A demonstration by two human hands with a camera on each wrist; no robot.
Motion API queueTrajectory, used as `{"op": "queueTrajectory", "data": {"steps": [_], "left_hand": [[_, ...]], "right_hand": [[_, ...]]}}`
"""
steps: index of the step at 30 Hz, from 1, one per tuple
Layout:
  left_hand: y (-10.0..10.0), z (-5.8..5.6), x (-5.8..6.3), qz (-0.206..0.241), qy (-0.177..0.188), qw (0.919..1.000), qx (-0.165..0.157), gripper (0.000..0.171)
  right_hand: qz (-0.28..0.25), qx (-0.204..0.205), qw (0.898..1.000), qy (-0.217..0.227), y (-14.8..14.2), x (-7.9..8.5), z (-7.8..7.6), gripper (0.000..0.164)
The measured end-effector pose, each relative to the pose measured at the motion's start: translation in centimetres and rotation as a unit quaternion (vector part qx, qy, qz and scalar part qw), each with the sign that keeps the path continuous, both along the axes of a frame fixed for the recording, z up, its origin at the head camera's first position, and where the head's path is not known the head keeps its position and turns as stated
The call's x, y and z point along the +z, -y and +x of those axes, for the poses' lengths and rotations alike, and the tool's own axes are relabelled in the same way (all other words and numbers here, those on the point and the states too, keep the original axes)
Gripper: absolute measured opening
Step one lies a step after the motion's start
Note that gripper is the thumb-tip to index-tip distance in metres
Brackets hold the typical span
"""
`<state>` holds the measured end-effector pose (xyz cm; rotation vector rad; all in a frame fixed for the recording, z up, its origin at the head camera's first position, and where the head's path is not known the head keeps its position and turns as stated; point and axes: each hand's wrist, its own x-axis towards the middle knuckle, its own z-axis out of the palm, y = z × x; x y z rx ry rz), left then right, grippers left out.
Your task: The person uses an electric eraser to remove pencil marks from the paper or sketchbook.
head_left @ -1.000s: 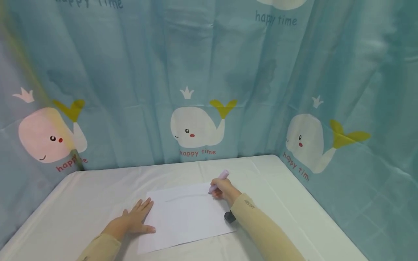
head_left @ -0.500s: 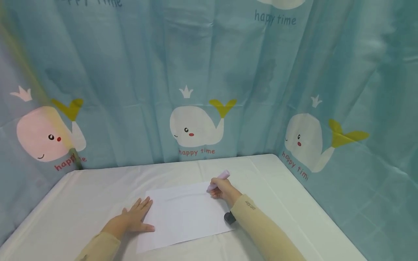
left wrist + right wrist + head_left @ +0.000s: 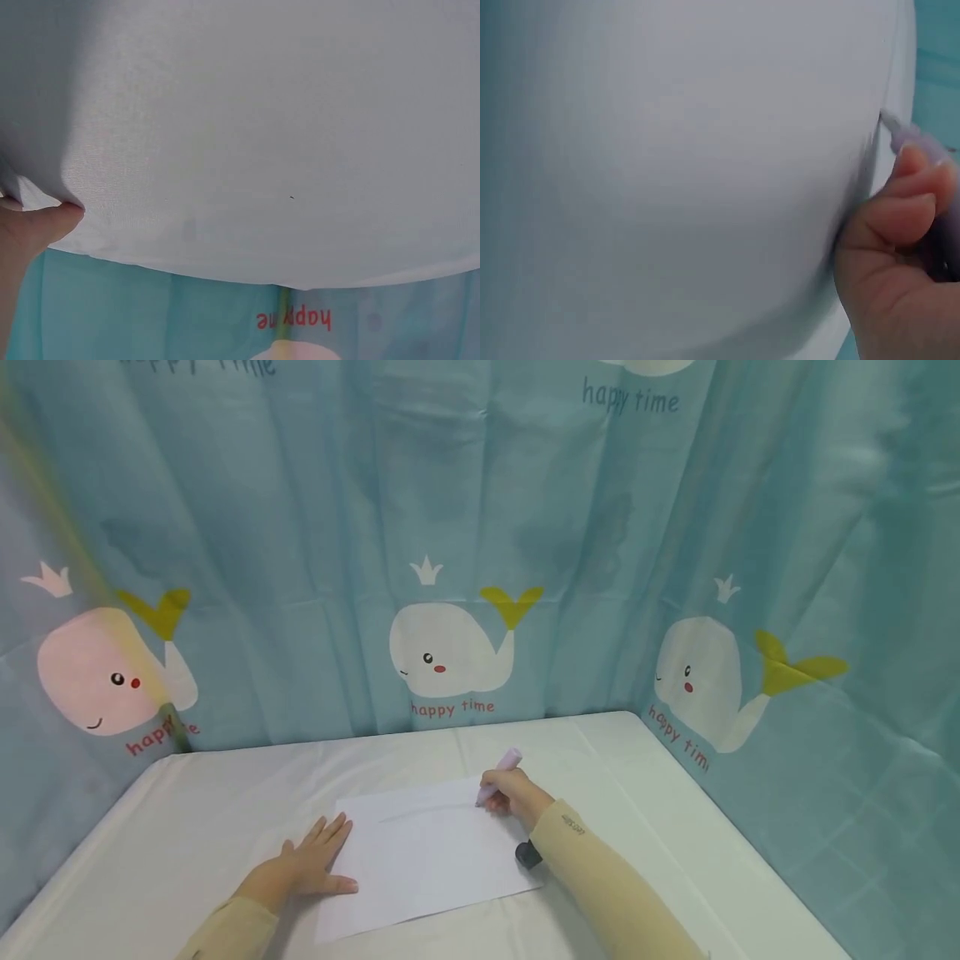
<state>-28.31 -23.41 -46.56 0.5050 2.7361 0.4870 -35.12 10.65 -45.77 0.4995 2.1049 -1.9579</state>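
A white sheet of paper [image 3: 427, 860] lies slightly turned on the cloth-covered table. My right hand [image 3: 512, 795] pinches a light purple marker [image 3: 510, 759] near the sheet's upper right, its dark tip down at the paper. In the right wrist view the marker [image 3: 924, 142] sticks out past curled fingers [image 3: 904, 217]. A faint line runs across the upper part of the sheet, left of the tip. My left hand [image 3: 311, 860] rests with spread fingers on the sheet's left edge, thumb on the paper. The left wrist view shows only part of that hand [image 3: 37, 229].
A white cloth [image 3: 225, 802] covers the table. Blue-green curtains [image 3: 315, 568] with printed whales stand along its back and sides. A small black object [image 3: 528, 855] shows under the right sleeve [image 3: 600, 885], over the sheet's right edge.
The marker's tip lifted or shifted slightly left at mid-point and now stands a little lower, with the marker more upright. The left hand keeps its place on the sheet.
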Motion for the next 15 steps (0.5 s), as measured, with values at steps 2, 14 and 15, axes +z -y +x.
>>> {"op": "queueTrajectory", "data": {"steps": [2, 14, 15], "left_hand": [[0.02, 0.00, 0.00, 0.001, -0.002, 1.0000, 0.000, 0.112], [-0.14, 0.34, 0.53, 0.001, 0.002, 1.0000, 0.003, 0.112], [-0.15, 0.29, 0.50, 0.000, 0.003, 1.0000, 0.003, 0.112]], "right_hand": [[0.002, 0.006, 1.000, -0.003, 0.00, 0.06, -0.01, 0.012], [-0.001, 0.021, 1.000, -0.003, 0.01, 0.07, -0.29, 0.014], [-0.005, 0.024, 1.000, 0.001, -0.14, 0.08, -0.29, 0.015]]}}
